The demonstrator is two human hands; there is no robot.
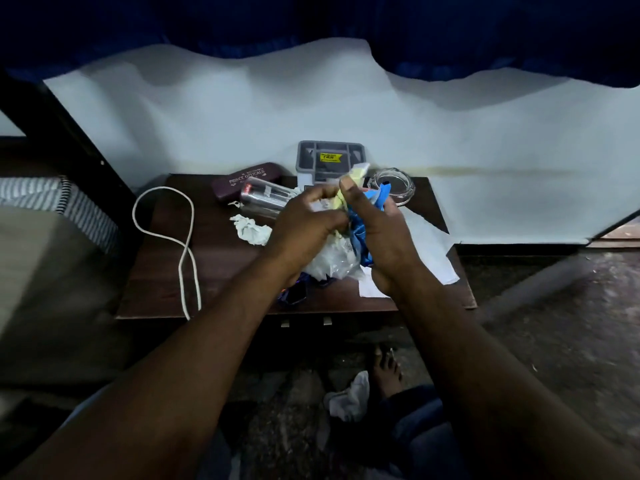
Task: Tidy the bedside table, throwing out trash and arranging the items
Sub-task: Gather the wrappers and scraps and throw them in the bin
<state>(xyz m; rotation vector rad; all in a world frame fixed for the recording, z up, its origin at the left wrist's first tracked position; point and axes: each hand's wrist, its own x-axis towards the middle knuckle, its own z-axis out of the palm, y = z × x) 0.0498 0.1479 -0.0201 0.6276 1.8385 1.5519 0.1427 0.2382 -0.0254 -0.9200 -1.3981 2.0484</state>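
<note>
We see both hands meeting over the middle of the bedside table (214, 265). Left hand (304, 220) pinches a yellow wrapper (356, 173); right hand (381, 230) grips a blue wrapper (360, 233). Crumpled clear plastic (332, 261) hangs under them. Back edge: maroon glasses case (249, 180), grey organizer tray (329, 159), glass ashtray (394, 181). Silver canister (266, 199) lies on its side just in front of the case, crumpled tissue (251, 230) near it. White cord (180, 237) loops across the left edge. White paper sheet (426, 244) overhangs the right edge.

Two bare forearms (214, 337), bare foot (386, 370), dk-blue trousers (419, 422) at R knee.
</note>
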